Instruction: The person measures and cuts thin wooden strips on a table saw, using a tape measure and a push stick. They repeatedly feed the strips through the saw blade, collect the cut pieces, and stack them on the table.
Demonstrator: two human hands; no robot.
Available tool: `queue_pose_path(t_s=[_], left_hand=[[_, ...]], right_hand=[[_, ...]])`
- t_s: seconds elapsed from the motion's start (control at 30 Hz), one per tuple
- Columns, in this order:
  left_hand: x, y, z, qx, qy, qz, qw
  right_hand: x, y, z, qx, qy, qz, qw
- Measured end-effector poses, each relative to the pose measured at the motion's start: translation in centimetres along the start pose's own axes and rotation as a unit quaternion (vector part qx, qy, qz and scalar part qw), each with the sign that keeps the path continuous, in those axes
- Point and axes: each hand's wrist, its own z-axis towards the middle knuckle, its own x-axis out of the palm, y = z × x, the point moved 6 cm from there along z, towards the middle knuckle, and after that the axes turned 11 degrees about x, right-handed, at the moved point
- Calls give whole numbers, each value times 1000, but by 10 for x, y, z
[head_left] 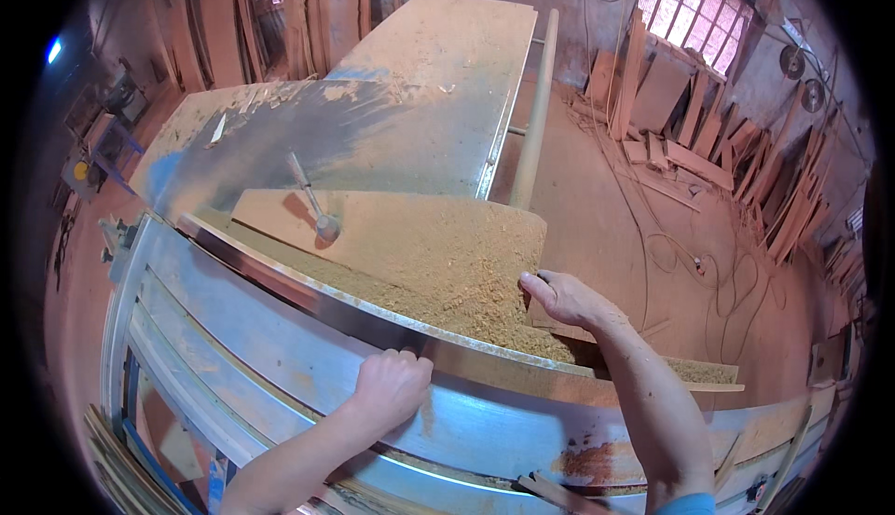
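At centre frame, hands: two; the left hand (pixel 390 386) is fisted over the metal rail (pixel 308 284), and the right hand (pixel 562 297) lies open on the board's edge.
Board (pixel 392 235): one, centre, half buried in sawdust (pixel 457 277).
Hammer (pixel 315 202): one, lying on the board.
Cut off: both forearms, lower edge.
Planks (pixel 736 156): upper right, too jumbled to count.

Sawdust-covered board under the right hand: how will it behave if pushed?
The board looks flat and rigid, so probably slides as one piece without flexing. The loose sawdust piled on it would likely shift or spill. The right hand touches only its edge, so it might pivot.
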Motion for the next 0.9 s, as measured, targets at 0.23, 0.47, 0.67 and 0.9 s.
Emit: queue_pose_path(t_s=[0.23,0.47,0.67,0.9], left_hand=[[-121,21,74,0,-76,-112,991],[-50,99,167,-38,-200,-21,979],[-41,96,195,-93,-50,-51,993],[-41,98,194,-101,-60,-56,992]], right_hand=[[-3,-12,22,45,2,13,999],[-18,43,-7,101,-103,-162,976],[-28,32,20,54,-165,12,985],[-25,33,27,82,-159,51,983]])
